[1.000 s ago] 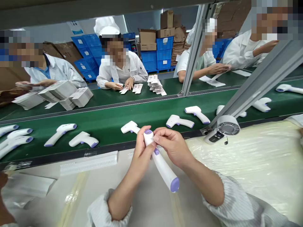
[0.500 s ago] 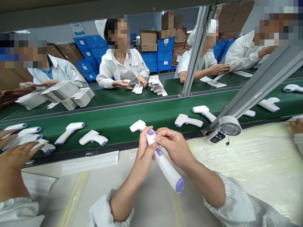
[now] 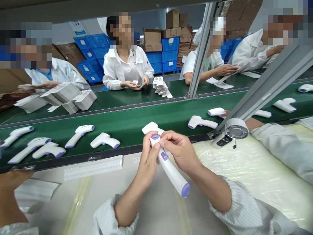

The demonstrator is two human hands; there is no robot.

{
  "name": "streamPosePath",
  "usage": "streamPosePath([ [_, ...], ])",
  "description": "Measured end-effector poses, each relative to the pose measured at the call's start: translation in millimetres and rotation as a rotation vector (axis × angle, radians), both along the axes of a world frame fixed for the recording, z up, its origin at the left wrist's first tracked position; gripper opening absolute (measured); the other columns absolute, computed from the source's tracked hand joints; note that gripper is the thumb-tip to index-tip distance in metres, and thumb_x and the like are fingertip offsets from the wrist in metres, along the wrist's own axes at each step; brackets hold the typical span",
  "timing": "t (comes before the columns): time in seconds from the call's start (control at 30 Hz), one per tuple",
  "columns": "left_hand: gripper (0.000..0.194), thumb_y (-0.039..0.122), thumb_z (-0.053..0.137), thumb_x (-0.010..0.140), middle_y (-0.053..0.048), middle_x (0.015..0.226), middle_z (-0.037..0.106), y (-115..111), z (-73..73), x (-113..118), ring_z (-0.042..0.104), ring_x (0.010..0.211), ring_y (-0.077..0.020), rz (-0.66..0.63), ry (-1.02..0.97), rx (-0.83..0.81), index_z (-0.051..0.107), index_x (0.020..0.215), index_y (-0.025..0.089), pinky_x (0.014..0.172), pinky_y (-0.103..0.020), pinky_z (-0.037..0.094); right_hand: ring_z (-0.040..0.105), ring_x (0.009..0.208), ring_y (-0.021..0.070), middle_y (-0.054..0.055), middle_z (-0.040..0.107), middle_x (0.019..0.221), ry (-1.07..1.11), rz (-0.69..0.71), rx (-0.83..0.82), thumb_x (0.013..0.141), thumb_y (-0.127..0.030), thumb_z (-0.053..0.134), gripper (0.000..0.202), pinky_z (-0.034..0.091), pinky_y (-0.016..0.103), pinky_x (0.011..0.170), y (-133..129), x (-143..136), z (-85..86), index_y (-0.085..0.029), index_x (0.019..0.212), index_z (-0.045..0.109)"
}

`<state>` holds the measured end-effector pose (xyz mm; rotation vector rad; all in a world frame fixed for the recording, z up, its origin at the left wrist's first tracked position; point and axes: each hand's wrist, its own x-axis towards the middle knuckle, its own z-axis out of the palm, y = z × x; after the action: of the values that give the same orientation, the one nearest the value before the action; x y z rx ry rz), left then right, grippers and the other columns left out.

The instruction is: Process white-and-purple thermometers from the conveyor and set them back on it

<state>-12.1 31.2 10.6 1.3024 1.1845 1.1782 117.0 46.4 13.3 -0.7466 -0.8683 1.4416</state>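
Between my hands is a white and purple infrared thermometer (image 3: 173, 171), its sensor end up and its handle slanting down to the right. My left hand (image 3: 149, 153) grips the head, with the thumb on its near side. From the other side, my right hand (image 3: 179, 151) pinches at the head with thumb and fingertips; whether something small is between them is hidden. Just beyond my hands, another thermometer (image 3: 152, 127) lies on the green conveyor belt (image 3: 132, 130).
Several thermometers (image 3: 105, 140) lie along the belt. A small fan (image 3: 236, 129) stands by a slanted metal post (image 3: 259, 85). Clear film (image 3: 256, 163) covers the right side, and a white plastic strip (image 3: 94, 168) lies left. Co-workers' arms (image 3: 281, 143) reach in from both sides.
The belt's thermometers have shifted right. A co-worker's hand at left has drawn back from them, while another arm has reached in at right. My hands keep nearly the same hold.
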Motion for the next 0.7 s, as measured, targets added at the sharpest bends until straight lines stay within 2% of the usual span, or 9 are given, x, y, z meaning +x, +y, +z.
streamPosePath([
  [0.13,0.040,0.051,0.059,0.095,-0.007,0.114,0.060,4,-6.9,-4,0.060,0.106,-0.0246,-0.024,-0.051,0.067,0.055,0.126,0.026,0.088,-0.036,0.053,0.056,0.063,0.0130,-0.001,0.063,0.072,0.087,0.052,-0.064,0.063,-0.033,0.089,0.023,0.045,0.027,0.056,4,0,-4.6,-0.021,0.069,0.070],
  [0.3,0.045,0.059,0.061,0.093,-0.005,0.102,0.063,9,-6.1,-8,0.065,0.088,-0.0212,-0.252,-0.280,0.128,0.052,0.125,0.029,0.076,-0.034,0.057,0.055,0.062,0.0111,-0.003,0.061,0.072,0.120,0.081,-0.187,0.062,-0.043,0.091,0.037,0.047,0.024,0.054,10,10,-7.6,-0.020,0.080,0.068],
  [0.33,0.043,0.058,0.060,0.094,-0.004,0.101,0.062,11,-5.2,-9,0.065,0.086,-0.0198,-0.238,-0.305,0.186,0.051,0.126,0.031,0.073,-0.032,0.056,0.057,0.066,0.0116,-0.001,0.063,0.078,0.076,0.116,-0.185,0.066,-0.047,0.089,0.038,0.049,0.024,0.056,8,13,-5.0,-0.021,0.085,0.068],
  [0.4,0.037,0.053,0.056,0.098,-0.003,0.104,0.061,19,-4.9,-12,0.065,0.086,-0.0174,-0.064,-0.267,0.357,0.048,0.129,0.034,0.070,-0.028,0.056,0.063,0.074,0.0137,0.002,0.067,0.100,-0.083,0.269,-0.143,0.075,-0.049,0.081,0.038,0.053,0.025,0.058,3,16,1.5,-0.023,0.100,0.068],
  [0.5,0.041,0.048,0.050,0.101,-0.007,0.124,0.058,46,-10.3,-23,0.063,0.108,-0.0197,0.186,0.056,0.536,0.044,0.139,0.033,0.091,-0.035,0.056,0.068,0.074,0.0159,0.006,0.065,0.121,-0.396,0.450,-0.031,0.088,-0.038,0.066,0.043,0.053,0.027,0.055,6,20,0.9,-0.030,0.129,0.058],
  [0.53,0.046,0.047,0.049,0.101,-0.009,0.134,0.054,60,-12.8,-30,0.059,0.121,-0.0222,0.178,0.223,0.527,0.043,0.143,0.031,0.104,-0.040,0.051,0.068,0.076,0.0170,0.006,0.066,0.121,-0.507,0.397,0.020,0.090,-0.034,0.061,0.044,0.055,0.030,0.059,12,23,-5.2,-0.030,0.133,0.056],
  [0.6,0.052,0.041,0.052,0.098,-0.013,0.149,0.046,92,-15.7,-51,0.043,0.142,-0.0264,0.103,0.537,0.407,0.045,0.147,0.025,0.123,-0.047,0.033,0.068,0.090,0.0216,0.009,0.068,0.117,-0.750,0.103,0.149,0.092,-0.026,0.051,0.040,0.058,0.037,0.080,32,37,-26.9,-0.025,0.131,0.059],
  [0.63,0.053,0.036,0.055,0.095,-0.015,0.153,0.043,109,-15.6,-67,0.036,0.148,-0.0279,0.087,0.650,0.323,0.049,0.146,0.022,0.127,-0.049,0.024,0.066,0.105,0.0259,0.012,0.067,0.121,-0.884,-0.107,0.201,0.091,-0.023,0.050,0.039,0.055,0.042,0.094,44,47,-41.1,-0.021,0.128,0.062],
  [0.7,0.055,0.023,0.064,0.084,-0.019,0.156,0.040,140,-11.4,-108,0.027,0.153,-0.0335,0.169,0.737,0.211,0.057,0.138,0.015,0.128,-0.057,0.014,0.057,0.124,0.0332,0.020,0.063,0.131,-1.156,-0.375,0.202,0.092,-0.018,0.045,0.043,0.045,0.051,0.109,69,66,-70.7,-0.014,0.132,0.061],
])
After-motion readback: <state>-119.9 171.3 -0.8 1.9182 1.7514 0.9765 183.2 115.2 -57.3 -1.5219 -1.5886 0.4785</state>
